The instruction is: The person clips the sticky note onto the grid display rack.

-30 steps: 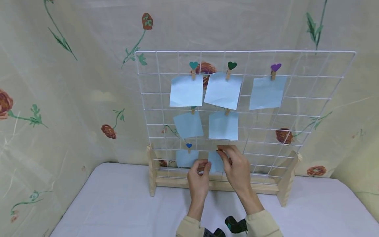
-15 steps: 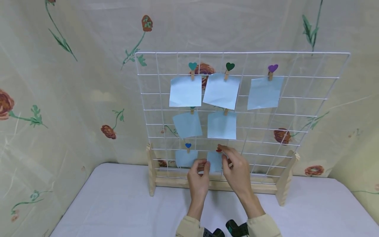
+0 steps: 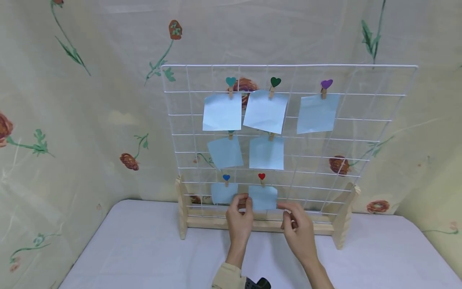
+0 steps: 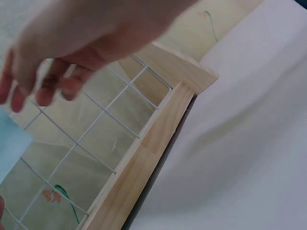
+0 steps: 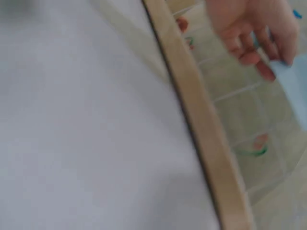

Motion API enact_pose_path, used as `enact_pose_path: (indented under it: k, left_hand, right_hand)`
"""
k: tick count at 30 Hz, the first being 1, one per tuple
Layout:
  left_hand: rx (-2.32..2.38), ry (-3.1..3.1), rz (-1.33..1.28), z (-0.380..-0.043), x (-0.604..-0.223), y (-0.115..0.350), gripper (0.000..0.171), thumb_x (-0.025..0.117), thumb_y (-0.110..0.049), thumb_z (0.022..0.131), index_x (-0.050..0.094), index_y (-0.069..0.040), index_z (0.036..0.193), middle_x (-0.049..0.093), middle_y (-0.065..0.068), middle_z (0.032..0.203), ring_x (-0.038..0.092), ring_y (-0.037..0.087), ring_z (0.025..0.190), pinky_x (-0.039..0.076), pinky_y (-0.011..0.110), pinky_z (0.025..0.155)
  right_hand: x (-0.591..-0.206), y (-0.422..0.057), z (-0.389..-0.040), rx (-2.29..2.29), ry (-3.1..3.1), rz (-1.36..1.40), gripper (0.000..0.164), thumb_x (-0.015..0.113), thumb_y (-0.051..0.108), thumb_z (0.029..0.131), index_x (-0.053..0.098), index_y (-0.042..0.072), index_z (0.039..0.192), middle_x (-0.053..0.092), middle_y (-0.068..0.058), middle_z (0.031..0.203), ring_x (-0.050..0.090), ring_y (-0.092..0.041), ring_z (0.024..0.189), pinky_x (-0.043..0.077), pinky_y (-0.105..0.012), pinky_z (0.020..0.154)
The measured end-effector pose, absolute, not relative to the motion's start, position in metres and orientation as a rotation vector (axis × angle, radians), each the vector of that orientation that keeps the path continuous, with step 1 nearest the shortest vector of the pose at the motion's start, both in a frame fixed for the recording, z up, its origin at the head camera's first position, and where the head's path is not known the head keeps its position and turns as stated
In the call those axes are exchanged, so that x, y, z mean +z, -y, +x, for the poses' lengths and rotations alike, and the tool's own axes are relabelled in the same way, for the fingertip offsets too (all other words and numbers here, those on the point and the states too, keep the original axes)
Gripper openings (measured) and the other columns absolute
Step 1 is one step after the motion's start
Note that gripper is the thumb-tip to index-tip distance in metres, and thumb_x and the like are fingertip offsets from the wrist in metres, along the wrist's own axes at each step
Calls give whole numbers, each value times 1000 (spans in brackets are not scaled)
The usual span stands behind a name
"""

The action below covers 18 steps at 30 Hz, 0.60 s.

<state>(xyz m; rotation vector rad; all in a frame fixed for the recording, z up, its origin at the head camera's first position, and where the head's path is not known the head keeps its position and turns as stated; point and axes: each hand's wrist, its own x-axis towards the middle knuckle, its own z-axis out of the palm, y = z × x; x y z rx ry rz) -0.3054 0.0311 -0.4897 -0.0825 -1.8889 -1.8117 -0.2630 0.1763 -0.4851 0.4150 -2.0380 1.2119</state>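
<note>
In the head view a light blue paper square (image 3: 262, 198) hangs low on a white wire grid (image 3: 310, 151), under a small wooden clothespin with a red heart (image 3: 262, 176). My left hand (image 3: 240, 220) pinches its left edge between thumb and fingers, as the right wrist view shows too, where this hand (image 5: 261, 26) meets the paper's corner. My right hand (image 3: 300, 229) is beside the lower right edge, index finger pointing at it and the other fingers loosely bent. In the left wrist view the right hand (image 4: 81, 43) holds nothing, just off the paper (image 4: 12, 143).
Several more blue paper squares hang on the grid under heart clothespins, among them purple (image 3: 326, 84), dark green (image 3: 275, 82) and blue (image 3: 226, 177). A wooden stand (image 3: 341, 216) bears the grid on a white-covered table (image 3: 144, 245). Behind hangs a flower-patterned cloth (image 3: 119, 80).
My right hand has let go of the red heart clothespin and moved down to the right of the paper. The clothespin now shows fully. My left hand keeps its pinch; the view has shifted slightly.
</note>
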Motion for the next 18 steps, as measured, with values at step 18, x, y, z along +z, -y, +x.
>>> enact_pose_path:
  k: [18]
  left_hand:
    - [-1817,1888,-94,-313,-496,-26,10,60,-17,91,65,-17,100,67,-2,89,60,11,79,47,23,61]
  right_hand:
    - [-540,-193,-232,1491,2085,-36,26,50,-9,90,66,9,101,64,-3,85,55,-8,54,43,-20,45]
